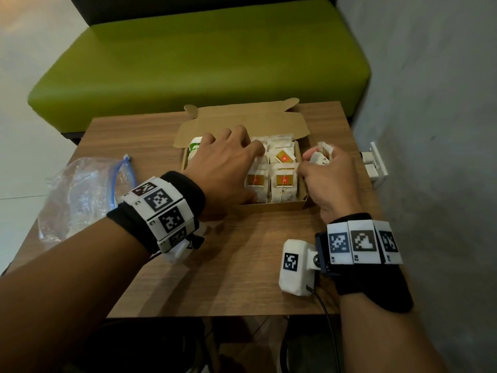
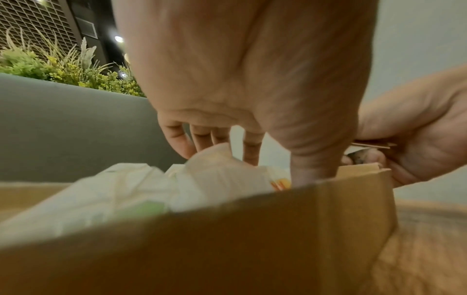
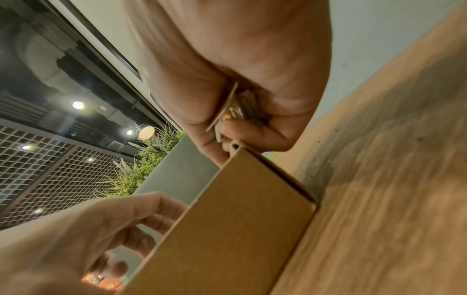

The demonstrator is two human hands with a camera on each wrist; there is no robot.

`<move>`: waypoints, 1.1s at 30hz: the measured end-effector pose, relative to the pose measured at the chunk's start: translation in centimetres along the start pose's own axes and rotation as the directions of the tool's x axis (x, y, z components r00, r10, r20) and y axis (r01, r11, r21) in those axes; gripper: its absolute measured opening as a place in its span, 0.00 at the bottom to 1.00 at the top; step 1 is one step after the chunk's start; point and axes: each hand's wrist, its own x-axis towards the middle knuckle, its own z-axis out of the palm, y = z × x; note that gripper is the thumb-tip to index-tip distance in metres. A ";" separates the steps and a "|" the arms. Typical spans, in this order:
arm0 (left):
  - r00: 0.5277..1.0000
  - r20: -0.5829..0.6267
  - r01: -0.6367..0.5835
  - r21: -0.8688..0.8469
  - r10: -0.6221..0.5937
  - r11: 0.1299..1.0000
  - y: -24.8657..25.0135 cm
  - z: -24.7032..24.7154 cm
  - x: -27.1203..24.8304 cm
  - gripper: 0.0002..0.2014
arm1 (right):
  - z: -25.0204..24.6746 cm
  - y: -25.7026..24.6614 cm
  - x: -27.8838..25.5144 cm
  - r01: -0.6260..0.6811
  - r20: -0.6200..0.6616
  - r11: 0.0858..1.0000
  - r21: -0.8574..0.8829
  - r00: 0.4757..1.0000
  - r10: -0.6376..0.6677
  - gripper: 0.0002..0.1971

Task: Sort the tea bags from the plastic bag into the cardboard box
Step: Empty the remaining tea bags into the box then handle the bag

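Note:
An open cardboard box [image 1: 285,204] sits mid-table, with several white tea bags [image 1: 283,181] standing in rows inside; some carry orange tags. My left hand [image 1: 228,160] hovers over the box's left half with fingers spread, fingertips touching the tea bags [image 2: 126,191] and thumb down inside the near wall [image 2: 227,239]. My right hand [image 1: 328,173] rests beside the box's right wall, fingers curled round a small bunch of tea bags [image 1: 321,154], whose edges [image 3: 231,111] show in the fist. The clear plastic bag [image 1: 80,195] with a blue zip lies crumpled at the table's left; I cannot see tea bags in it.
The wooden table [image 1: 228,278] is small, with its front edge near me. A green bench [image 1: 201,63] stands behind it and a grey wall [image 1: 430,103] runs along the right, carrying a white fitting [image 1: 373,162]. The box lid [image 1: 242,122] stands open at the back.

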 end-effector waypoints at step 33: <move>0.979 -0.031 0.022 -0.966 -0.201 0.258 -0.6 -3.0 -1.1 0.10 | 2.8 -3.6 -2.2 -0.251 0.395 0.729 0.637 0.918 -0.029 0.21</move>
